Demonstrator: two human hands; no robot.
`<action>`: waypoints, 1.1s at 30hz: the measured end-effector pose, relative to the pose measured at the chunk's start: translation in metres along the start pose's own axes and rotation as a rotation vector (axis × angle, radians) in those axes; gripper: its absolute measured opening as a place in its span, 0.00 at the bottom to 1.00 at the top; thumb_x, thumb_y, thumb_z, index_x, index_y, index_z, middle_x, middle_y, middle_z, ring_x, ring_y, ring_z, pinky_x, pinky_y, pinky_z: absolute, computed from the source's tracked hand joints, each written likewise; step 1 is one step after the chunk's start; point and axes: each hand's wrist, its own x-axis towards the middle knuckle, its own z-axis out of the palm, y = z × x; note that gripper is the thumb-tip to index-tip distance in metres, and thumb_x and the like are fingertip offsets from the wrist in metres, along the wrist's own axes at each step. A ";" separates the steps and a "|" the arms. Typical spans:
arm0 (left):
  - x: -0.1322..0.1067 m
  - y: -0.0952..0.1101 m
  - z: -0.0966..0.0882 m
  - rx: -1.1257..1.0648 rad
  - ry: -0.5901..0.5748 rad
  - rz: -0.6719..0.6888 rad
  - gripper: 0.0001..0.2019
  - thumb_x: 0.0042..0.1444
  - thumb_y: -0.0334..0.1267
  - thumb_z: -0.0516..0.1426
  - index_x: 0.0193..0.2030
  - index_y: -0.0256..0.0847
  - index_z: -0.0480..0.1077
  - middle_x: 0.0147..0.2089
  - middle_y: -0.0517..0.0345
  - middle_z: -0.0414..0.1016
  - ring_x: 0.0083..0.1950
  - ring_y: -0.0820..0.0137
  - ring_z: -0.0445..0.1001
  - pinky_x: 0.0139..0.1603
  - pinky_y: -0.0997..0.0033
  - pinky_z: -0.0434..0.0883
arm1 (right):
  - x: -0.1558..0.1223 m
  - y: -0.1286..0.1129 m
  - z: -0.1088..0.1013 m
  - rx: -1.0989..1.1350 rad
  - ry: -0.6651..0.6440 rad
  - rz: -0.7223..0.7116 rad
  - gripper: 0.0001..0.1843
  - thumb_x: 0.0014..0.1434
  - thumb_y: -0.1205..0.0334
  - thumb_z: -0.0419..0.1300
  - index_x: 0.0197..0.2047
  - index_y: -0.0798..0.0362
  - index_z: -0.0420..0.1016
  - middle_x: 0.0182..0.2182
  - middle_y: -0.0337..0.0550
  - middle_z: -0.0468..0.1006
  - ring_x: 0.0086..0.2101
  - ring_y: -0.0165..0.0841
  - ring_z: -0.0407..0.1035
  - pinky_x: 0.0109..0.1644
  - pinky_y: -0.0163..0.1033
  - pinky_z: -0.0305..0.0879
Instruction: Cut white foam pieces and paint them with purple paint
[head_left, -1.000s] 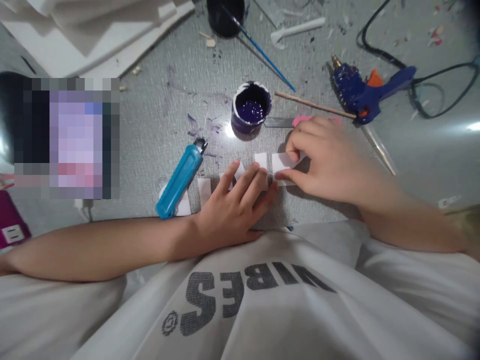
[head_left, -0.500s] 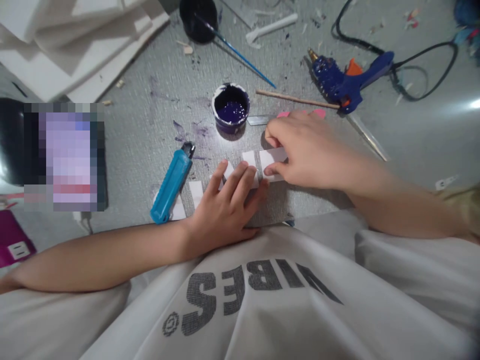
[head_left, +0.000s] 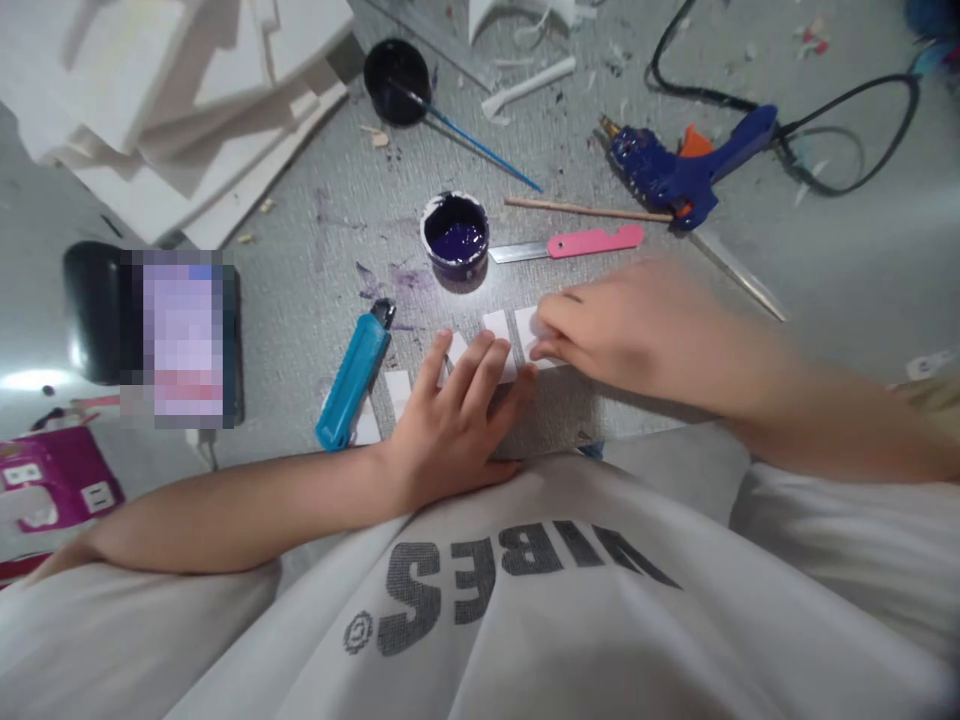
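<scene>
My left hand [head_left: 459,412] lies flat with fingers spread, its fingertips pressing on small white pieces, apparently foam board, on the grey tabletop. Under its middle fingertips is a narrow white piece [head_left: 498,326]. Just right of that, across a thin gap, sits another white piece [head_left: 527,322], partly covered by my right hand [head_left: 626,330]. The thumb and fingers of my right hand are pinched together over this piece; what is between them, if anything, is hidden. A pink-handled craft knife [head_left: 592,242] lies just beyond my right hand. A white strip [head_left: 398,393] lies left of my left hand.
A blue box cutter [head_left: 352,385] lies left of my left hand. Ahead stand a pot of purple paint [head_left: 457,240] and a black cup [head_left: 386,95] with a paintbrush [head_left: 487,150]. Glue gun [head_left: 667,165] and cord are at right; a phone [head_left: 234,340] and white sheets [head_left: 187,170] at left.
My right hand has drawn back toward me, uncovering the pink craft knife, and its fingers have closed over the white piece. My left hand stays in place. The view has shifted slightly.
</scene>
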 end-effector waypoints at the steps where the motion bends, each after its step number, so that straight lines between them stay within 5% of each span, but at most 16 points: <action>1: 0.000 0.001 0.000 0.001 0.004 -0.004 0.57 0.65 0.75 0.76 0.87 0.37 0.73 0.84 0.25 0.79 0.85 0.30 0.79 0.89 0.21 0.73 | -0.003 0.000 0.000 -0.001 0.009 -0.006 0.17 0.83 0.49 0.65 0.39 0.45 0.76 0.29 0.43 0.82 0.26 0.37 0.61 0.37 0.51 0.41; 8: 0.000 0.003 0.000 -0.056 -0.023 -0.011 0.56 0.70 0.70 0.75 0.90 0.34 0.69 0.85 0.24 0.78 0.86 0.27 0.77 0.89 0.20 0.71 | -0.006 0.007 -0.001 0.123 -0.070 -0.025 0.21 0.82 0.51 0.65 0.35 0.44 0.70 0.28 0.41 0.81 0.26 0.39 0.65 0.36 0.50 0.50; 14: 0.001 0.002 0.000 -0.048 -0.010 -0.001 0.56 0.70 0.70 0.75 0.90 0.33 0.69 0.85 0.24 0.79 0.86 0.27 0.78 0.88 0.21 0.72 | -0.006 0.023 -0.005 0.285 -0.112 -0.089 0.18 0.85 0.49 0.61 0.39 0.43 0.74 0.33 0.41 0.86 0.30 0.40 0.74 0.37 0.49 0.59; 22: 0.001 0.002 0.003 -0.094 -0.023 -0.011 0.59 0.67 0.70 0.77 0.91 0.34 0.67 0.86 0.25 0.77 0.87 0.26 0.76 0.90 0.20 0.69 | 0.000 0.028 -0.008 0.252 -0.159 -0.064 0.20 0.85 0.49 0.57 0.37 0.43 0.73 0.31 0.43 0.83 0.32 0.43 0.73 0.40 0.50 0.57; 28: 0.001 0.002 0.003 -0.094 -0.028 -0.022 0.58 0.68 0.70 0.77 0.92 0.35 0.67 0.87 0.27 0.77 0.88 0.28 0.76 0.90 0.21 0.70 | 0.003 0.028 -0.011 0.329 -0.166 -0.053 0.17 0.81 0.52 0.56 0.42 0.43 0.83 0.41 0.47 0.91 0.40 0.48 0.80 0.48 0.52 0.66; 33: 0.001 0.002 0.004 -0.112 -0.023 -0.028 0.58 0.67 0.68 0.77 0.92 0.35 0.67 0.87 0.27 0.76 0.88 0.28 0.76 0.91 0.21 0.69 | 0.004 0.024 -0.018 0.403 -0.148 -0.104 0.16 0.78 0.55 0.59 0.43 0.41 0.89 0.39 0.44 0.92 0.39 0.46 0.82 0.49 0.51 0.68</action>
